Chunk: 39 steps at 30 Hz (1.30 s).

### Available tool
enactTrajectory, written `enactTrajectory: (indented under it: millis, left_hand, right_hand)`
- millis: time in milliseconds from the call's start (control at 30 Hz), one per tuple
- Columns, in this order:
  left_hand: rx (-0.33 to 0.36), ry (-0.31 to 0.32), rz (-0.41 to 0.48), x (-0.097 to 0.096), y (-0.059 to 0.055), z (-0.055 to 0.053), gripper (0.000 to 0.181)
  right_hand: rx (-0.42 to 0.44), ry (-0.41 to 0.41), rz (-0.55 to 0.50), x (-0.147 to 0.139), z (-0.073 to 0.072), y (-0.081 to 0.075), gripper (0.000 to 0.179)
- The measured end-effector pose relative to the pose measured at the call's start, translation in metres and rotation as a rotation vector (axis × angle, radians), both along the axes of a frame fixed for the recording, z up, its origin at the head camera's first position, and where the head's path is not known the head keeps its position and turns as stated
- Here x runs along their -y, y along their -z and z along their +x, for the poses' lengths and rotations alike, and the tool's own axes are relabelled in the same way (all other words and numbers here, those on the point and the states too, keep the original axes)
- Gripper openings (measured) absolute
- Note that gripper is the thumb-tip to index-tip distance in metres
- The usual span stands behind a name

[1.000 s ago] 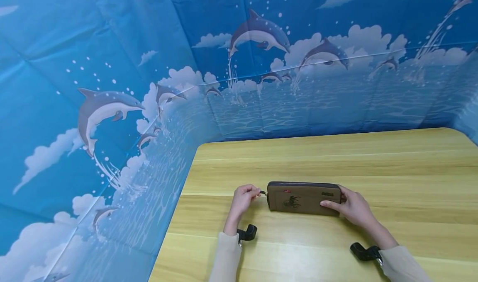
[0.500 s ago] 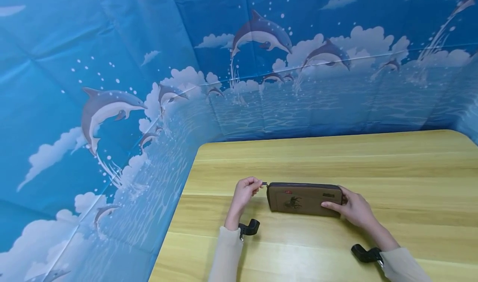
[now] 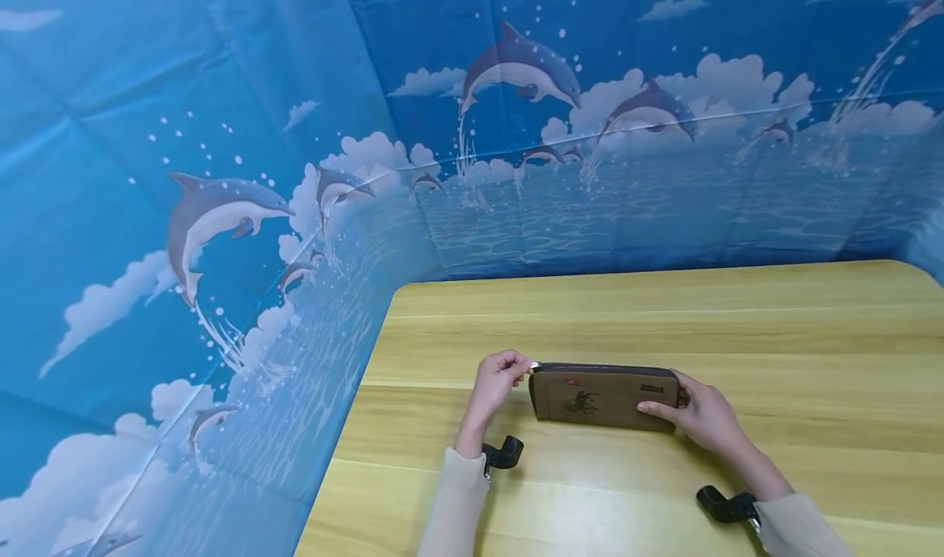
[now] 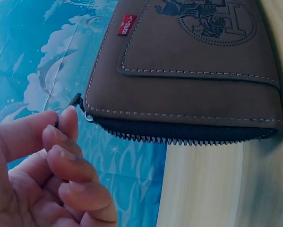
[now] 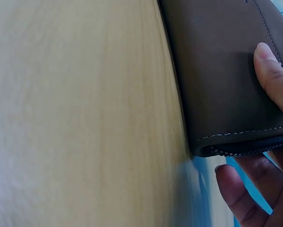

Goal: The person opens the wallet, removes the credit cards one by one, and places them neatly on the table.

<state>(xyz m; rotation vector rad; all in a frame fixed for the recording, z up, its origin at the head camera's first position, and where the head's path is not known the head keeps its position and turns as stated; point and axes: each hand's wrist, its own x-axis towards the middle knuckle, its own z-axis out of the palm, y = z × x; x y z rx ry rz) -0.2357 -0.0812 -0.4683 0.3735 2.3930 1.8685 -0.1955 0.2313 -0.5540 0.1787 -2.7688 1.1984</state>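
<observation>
A brown wallet (image 3: 605,397) is held up on its long side over the wooden table (image 3: 664,319), its front turned toward the person; whether its lower edge bears on the wood is hard to tell. The left hand (image 3: 496,383) has thumb and forefinger closed in a pinch on the dark zip pull (image 4: 75,100) at the upper left corner, the other fingers loosely bent. Bare zip teeth (image 4: 179,141) run down that end. The right hand (image 3: 704,416) grips the opposite end, thumb flat on the front and fingers reaching round behind, slightly spread. A small red tag (image 4: 127,25) and a dark horse emblem (image 3: 581,402) mark the front. A blue dolphin-printed backdrop (image 3: 354,237) surrounds the table.
</observation>
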Motion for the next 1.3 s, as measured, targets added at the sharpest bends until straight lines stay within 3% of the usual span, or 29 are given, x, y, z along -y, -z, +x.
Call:
enactTrajectory:
  millis: [200,267,500,667,900,1067,1300]
  left_hand:
    - [-0.061,-0.034,-0.098,-0.003,0.023,-0.011,0.019]
    - [-0.07,-0.034,-0.113,-0.003,0.025,-0.013,0.019]
    - [-0.125,0.014,-0.189,-0.008,0.019,-0.014,0.021]
    - [-0.169,0.008,-0.269,-0.014,0.013,-0.013,0.022]
    - [-0.178,-0.007,-0.324,-0.026,0.007,-0.009,0.023]
    - [-0.19,0.004,-0.356,-0.037,0.005,-0.008,0.022]
    - [-0.182,0.046,-0.37,-0.059,0.004,-0.005,0.025]
  right_hand:
    - [-0.002,-0.007,-0.008,0.001,0.0,0.001,0.057]
    - [-0.003,-0.01,-0.011,0.0,0.0,0.001,0.055]
    - [0.011,0.001,-0.005,-0.001,0.001,-0.001,0.067]
    - [0.024,-0.001,-0.004,-0.001,0.0,-0.002,0.072]
    - [0.012,-0.003,-0.01,0.0,0.0,-0.002,0.058]
    - [0.011,-0.001,-0.007,0.0,0.001,-0.002,0.065]
    - [-0.036,-0.019,-0.022,0.001,0.001,0.0,0.042]
